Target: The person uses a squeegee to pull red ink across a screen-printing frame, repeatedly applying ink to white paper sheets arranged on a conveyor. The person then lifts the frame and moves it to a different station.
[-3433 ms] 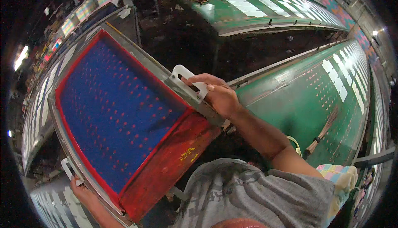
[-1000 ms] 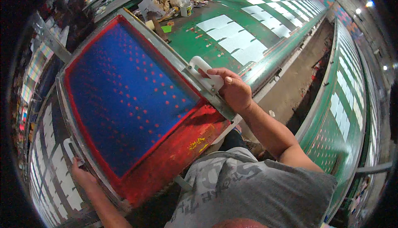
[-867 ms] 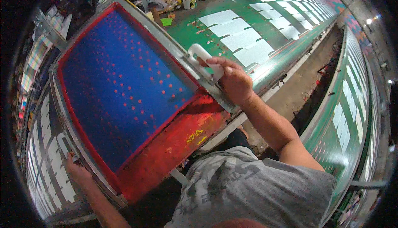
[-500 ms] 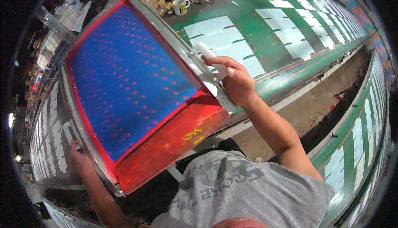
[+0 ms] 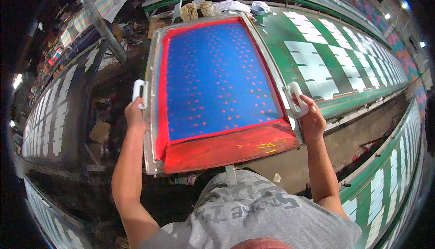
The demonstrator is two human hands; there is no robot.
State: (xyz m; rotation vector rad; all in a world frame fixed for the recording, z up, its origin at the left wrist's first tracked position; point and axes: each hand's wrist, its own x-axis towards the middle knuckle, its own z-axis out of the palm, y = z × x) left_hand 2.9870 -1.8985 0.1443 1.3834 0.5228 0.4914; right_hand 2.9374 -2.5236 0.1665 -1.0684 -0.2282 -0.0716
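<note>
Between my two arms is a screen printing frame [image 5: 222, 81], a metal rectangle with blue mesh dotted in red, a red inner border and a red strip along its near end with a few yellow smears. My left hand [image 5: 135, 114] is closed around the white handle [image 5: 138, 90] on its left side. On the right side, my right hand [image 5: 312, 121] grips a matching white handle [image 5: 298, 99]. The frame's near end sits just in front of my grey shirt; whether its far end rests on anything cannot be made out.
A long green table [image 5: 344, 102] with rows of white cut pieces [image 5: 310, 68] runs off to the right. At its near end stand a blue-grey bowl [image 5: 258, 11], a tub [image 5: 207, 9] and a crumpled brown paper bag [image 5: 188, 12]. A metal post [image 5: 106, 34] rises at left.
The frame has swung to the right and straightened from a tilt to nearly square before me. Both hands moved with it, still on the handles. The mug beside it is now hidden.
</note>
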